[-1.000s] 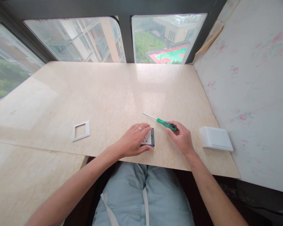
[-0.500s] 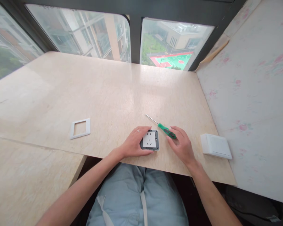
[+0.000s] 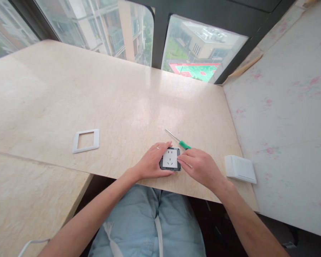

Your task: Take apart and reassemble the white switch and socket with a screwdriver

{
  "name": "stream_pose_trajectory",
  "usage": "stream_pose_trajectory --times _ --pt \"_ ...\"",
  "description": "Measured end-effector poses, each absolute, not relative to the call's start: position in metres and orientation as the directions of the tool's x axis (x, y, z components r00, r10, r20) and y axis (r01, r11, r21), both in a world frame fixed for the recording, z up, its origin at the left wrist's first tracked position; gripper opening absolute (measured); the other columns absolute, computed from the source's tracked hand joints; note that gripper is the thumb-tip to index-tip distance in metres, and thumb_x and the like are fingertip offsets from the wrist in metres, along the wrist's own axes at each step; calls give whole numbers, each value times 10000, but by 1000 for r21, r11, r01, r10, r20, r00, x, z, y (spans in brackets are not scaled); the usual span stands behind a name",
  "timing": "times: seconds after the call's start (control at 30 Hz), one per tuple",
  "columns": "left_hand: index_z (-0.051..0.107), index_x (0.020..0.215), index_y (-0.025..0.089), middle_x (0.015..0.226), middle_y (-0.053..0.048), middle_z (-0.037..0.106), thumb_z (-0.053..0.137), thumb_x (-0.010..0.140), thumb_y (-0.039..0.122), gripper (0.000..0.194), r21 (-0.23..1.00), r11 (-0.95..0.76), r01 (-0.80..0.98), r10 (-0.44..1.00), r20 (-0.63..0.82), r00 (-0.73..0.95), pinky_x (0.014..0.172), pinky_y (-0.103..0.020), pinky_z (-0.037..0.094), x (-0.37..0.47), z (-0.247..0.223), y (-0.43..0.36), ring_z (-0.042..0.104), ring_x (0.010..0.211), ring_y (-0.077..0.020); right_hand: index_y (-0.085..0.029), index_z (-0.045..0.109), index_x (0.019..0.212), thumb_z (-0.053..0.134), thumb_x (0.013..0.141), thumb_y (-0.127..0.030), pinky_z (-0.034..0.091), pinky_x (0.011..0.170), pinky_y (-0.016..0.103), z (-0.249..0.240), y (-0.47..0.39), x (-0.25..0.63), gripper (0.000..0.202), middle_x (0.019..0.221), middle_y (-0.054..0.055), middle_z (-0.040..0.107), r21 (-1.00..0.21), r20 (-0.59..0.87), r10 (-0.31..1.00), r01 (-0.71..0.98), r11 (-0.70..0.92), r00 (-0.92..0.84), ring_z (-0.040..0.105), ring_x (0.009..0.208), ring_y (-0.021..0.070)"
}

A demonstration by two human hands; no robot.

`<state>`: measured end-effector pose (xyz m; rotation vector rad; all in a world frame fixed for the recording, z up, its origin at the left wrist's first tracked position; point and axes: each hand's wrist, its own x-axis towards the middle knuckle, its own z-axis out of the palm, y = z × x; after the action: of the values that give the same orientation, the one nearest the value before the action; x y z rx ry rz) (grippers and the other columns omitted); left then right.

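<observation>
A wall socket [image 3: 169, 159] with a white face and dark grey frame rests low on the marble-patterned surface. My left hand [image 3: 153, 162] is closed round its left side, thumb at the near edge and fingers at the far edge. At the socket's right edge, my right hand [image 3: 200, 166] has its thumb and fingertips pinched together; whatever is between them is too small to make out. Just beyond that hand lies a screwdriver [image 3: 184, 144] with a green handle, its shaft pointing away to the left. The right hand hides part of the handle.
A white cover frame [image 3: 96, 140] lies flat off to the left. Near the flowered wall [image 3: 280, 142] on the right sits a white switch box [image 3: 240, 169]. Windows with a dark frame [image 3: 160, 35] border the far edge of the surface [image 3: 123, 107].
My right hand has left the screwdriver's handle and moved left to the socket's right edge, its fingertips now pinched. The screwdriver stays on the surface. My left hand keeps its hold.
</observation>
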<state>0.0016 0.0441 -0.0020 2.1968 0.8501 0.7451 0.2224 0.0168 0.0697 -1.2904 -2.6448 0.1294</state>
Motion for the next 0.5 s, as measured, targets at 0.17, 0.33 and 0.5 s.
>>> stream_pose_trajectory --times 0.17,0.33,0.5 --pt "276 1528 222 1456 -170 512 768 776 514 945 727 -586 357 722 270 637 1117 -558 404 1 1 44 479 1341 -342 -174 634 708 500 966 -136 310 598 310 77 18 218 294 675 38 656 40 23 749 749 661 -662 567 654 163" --pt "444 1435 215 1433 -155 532 756 786 469 763 700 -617 360 699 278 659 1128 -524 401 2 5 45 489 1326 -325 -171 607 732 552 922 -82 225 522 323 88 24 213 217 666 38 677 132 -173 701 689 713 -692 600 610 160" --pt "480 1406 199 1408 -147 550 765 772 434 734 694 -617 371 705 278 652 1114 -497 418 2 7 44 504 1304 -315 -157 629 769 588 917 -90 161 476 325 98 36 204 168 665 50 714 151 -358 679 678 719 -641 630 567 168"
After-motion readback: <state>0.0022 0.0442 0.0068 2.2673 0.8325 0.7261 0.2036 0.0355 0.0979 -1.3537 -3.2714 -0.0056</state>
